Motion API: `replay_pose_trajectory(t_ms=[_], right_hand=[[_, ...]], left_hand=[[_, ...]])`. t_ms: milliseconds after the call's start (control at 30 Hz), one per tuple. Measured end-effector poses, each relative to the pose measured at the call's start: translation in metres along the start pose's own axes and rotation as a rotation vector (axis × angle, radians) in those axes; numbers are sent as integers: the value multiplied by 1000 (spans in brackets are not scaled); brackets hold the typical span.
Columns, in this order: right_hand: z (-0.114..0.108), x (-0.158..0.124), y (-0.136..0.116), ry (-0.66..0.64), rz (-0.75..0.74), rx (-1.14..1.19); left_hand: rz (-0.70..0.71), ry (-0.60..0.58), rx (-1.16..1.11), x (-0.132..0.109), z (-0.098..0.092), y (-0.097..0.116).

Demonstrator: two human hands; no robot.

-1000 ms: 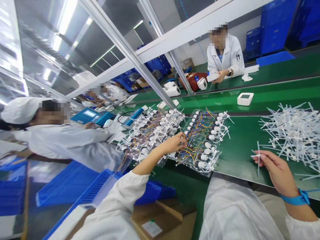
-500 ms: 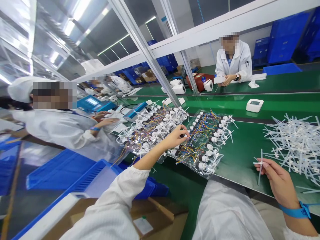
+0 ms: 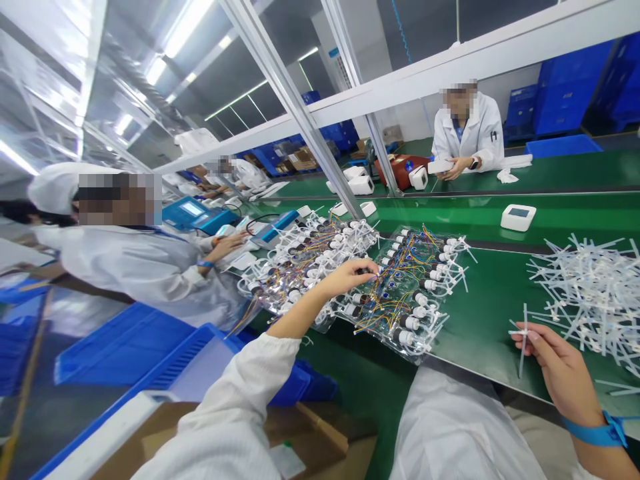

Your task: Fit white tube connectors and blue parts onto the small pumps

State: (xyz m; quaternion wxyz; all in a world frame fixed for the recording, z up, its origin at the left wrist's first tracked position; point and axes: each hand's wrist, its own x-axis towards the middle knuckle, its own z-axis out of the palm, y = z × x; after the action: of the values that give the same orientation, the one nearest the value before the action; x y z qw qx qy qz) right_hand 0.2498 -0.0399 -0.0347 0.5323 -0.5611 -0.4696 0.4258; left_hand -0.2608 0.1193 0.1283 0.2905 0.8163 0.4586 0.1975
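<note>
My left hand (image 3: 347,277) reaches over a clear plastic tray (image 3: 405,283) of small cylindrical parts with coloured wires and white tube fittings. Its fingers are curled in a pinch among the parts at the tray's left edge; what they grip is hidden. My right hand (image 3: 555,363) hovers at the near edge of the green bench and pinches a white T-shaped tube piece (image 3: 522,331) upright between thumb and fingers. A blue strap circles that wrist. A second tray (image 3: 300,263) of the same wired parts lies just left of the first.
A heap of white tube pieces (image 3: 590,293) lies at the right. A white square device (image 3: 518,217) rides the green conveyor behind. A seated person (image 3: 135,263) works at my left by blue instruments (image 3: 193,213); another person (image 3: 467,133) sits opposite. Blue crates (image 3: 165,363) and a cardboard box stand below.
My view has shifted slightly, with the scene sliding down and right. My left hand stays at the tray with fingers working; my right hand keeps holding the tube piece, a little lower in frame.
</note>
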Motion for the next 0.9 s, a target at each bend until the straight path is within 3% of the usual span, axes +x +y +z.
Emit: replay_pose_trajectory(t_ms=[167, 433, 700, 900], right_hand=[[0, 0, 1, -15, 60, 43], [2, 0, -2, -2, 57, 72], [2, 0, -4, 1, 59, 69], [2, 0, -4, -7, 50, 53]], left_hand=[[47, 9, -73, 3, -1, -3], [54, 145, 18, 11, -5, -10], [93, 225, 189, 11, -14, 3], [180, 285, 314, 9, -5, 15]])
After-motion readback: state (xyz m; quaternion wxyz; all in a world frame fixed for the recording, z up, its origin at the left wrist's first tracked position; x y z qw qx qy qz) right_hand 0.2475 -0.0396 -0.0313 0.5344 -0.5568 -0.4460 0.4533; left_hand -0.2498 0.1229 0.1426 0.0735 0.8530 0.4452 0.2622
